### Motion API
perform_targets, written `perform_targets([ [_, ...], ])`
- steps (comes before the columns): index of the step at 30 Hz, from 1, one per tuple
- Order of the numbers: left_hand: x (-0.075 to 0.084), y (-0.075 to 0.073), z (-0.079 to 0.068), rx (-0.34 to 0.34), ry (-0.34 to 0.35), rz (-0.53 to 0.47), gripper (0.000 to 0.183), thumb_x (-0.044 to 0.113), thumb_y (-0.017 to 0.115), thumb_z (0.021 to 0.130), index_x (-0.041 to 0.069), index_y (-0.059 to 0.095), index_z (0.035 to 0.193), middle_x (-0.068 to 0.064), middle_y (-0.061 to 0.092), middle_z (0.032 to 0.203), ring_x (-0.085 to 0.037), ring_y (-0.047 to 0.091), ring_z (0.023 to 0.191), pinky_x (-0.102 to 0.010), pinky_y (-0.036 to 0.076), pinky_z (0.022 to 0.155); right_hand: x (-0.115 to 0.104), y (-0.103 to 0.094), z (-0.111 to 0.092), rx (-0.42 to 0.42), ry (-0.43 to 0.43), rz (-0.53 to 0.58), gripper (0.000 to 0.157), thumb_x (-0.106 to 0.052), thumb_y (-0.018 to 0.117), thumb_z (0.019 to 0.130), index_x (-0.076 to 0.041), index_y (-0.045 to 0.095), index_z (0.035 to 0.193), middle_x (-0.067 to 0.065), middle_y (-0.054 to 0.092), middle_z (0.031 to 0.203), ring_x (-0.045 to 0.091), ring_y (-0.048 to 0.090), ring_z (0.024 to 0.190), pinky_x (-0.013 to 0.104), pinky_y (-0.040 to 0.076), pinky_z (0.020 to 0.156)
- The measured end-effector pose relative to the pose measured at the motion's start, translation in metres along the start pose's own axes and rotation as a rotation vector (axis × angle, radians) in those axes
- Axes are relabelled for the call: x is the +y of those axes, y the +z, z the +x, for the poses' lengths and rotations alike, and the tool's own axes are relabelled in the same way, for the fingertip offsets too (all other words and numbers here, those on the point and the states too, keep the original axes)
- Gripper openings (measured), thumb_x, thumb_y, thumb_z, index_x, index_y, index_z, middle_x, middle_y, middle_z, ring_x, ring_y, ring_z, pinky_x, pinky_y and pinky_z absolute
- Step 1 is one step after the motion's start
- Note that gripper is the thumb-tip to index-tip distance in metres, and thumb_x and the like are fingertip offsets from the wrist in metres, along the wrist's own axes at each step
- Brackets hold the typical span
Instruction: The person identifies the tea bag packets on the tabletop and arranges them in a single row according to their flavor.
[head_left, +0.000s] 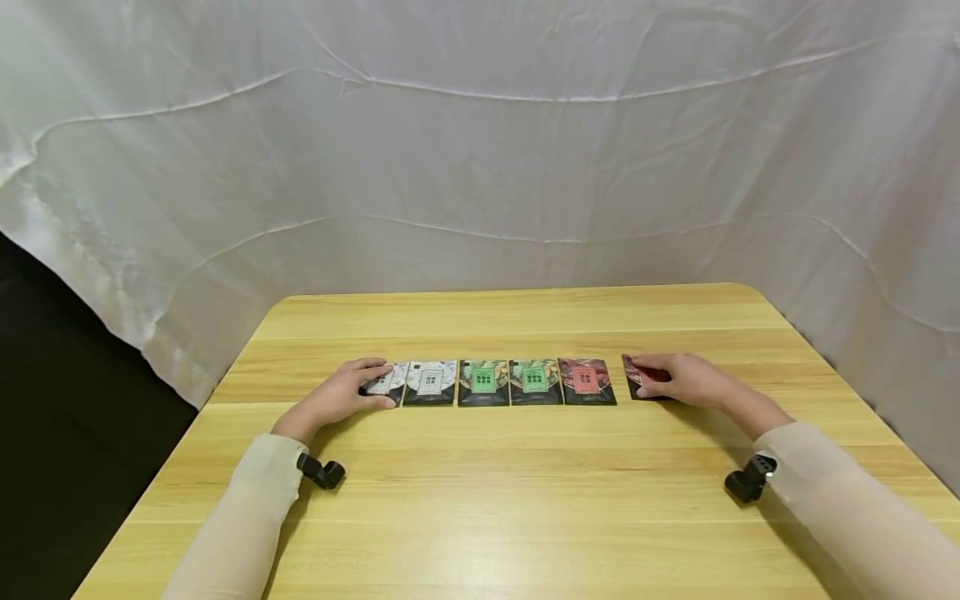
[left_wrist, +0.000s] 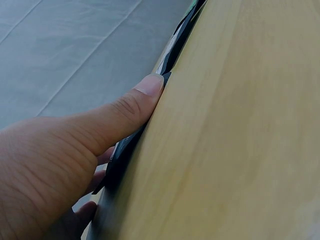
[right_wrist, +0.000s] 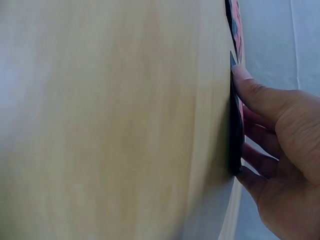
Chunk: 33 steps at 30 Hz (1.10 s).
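A row of flat, black-edged packets lies across the table. At its left end my left hand [head_left: 347, 392] grips a white packet [head_left: 384, 382] by its edges, thumb at the near side, fingers over the far side. In the left wrist view the thumb [left_wrist: 125, 107] lies along this packet's dark edge [left_wrist: 127, 150]. Past a gap at the right end, my right hand [head_left: 684, 379] holds a red packet [head_left: 636, 375], partly covered by the fingers. The right wrist view shows that packet [right_wrist: 235, 125] between thumb and fingers, its near edge facing the camera.
Between the hands lie another white packet [head_left: 430, 383], two green packets [head_left: 483, 383] and another red packet [head_left: 587, 382], side by side. The wooden table [head_left: 510, 492] ends at a pale hanging cloth [head_left: 480, 167]. Black wrist cameras [head_left: 321, 472] sit on both sleeves.
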<state>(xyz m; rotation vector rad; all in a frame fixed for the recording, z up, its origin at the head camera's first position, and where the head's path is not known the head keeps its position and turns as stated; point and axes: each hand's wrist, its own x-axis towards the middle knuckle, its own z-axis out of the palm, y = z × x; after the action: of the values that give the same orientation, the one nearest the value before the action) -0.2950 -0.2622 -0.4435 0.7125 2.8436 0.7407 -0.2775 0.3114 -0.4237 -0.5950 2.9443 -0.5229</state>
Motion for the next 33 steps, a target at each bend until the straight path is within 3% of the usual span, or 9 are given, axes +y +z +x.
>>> perform_targets([
  [33, 0.002, 0.000, -0.002, 0.028, 0.023, 0.023, 0.080, 0.050, 0.070, 0.086, 0.005, 0.045, 0.147, -0.018, 0.036, 0.152, -0.044, 0.028, 0.139, -0.061, 0.023, 0.112, -0.016, 0.000, 0.005, -0.054, -0.055, -0.026, 0.065, -0.041, 0.071, 0.089, -0.005, 0.054, 0.141, 0.025, 0.052, 0.138, 0.049, 0.048, 0.123, 0.061, 0.039, 0.100],
])
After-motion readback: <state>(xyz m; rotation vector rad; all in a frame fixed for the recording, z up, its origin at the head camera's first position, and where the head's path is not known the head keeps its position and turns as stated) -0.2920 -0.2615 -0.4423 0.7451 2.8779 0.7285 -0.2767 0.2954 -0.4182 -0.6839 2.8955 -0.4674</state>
